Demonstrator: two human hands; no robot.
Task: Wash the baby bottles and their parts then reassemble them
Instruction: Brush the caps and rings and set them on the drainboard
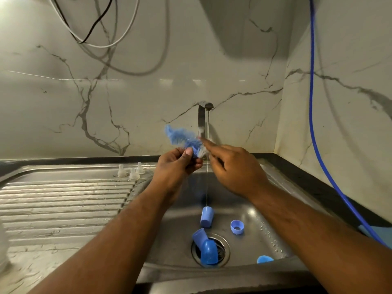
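1. Drainboard: ribbed stainless steel, wet, L of the basin. Black and white cables loop down the wall above it.
2. 3 nipples: clear silicone, cone-shaped, upright in a tight group at the drainboard's far edge.
3. Left hand: above the basin's far edge. Thumb and curled fingers pinch a small blue part.
4. Bottle brush: fluffy blue bristles, motion-blurred, sticking up and L from the blue part.
5. Tap: flat metal spout on the veined marble-look backsplash. A thin water stream falls straight down between the hands.
6. Cap: blue plastic, cylindrical, lying on the basin floor under the stream.
7. 2 blue pieces: 1 tubular, 1 domed, touching, lying over the round drain.
8. Right hand: index finger points at the brush base. Fingers blurred, so cannot tell if they hold anything.
9. Collar ring: blue, open-centred, R of the cap.
10. Blue disc: partly hidden by the front rim of the sink.
11. Hose: blue, braided texture, hanging down the R wall.
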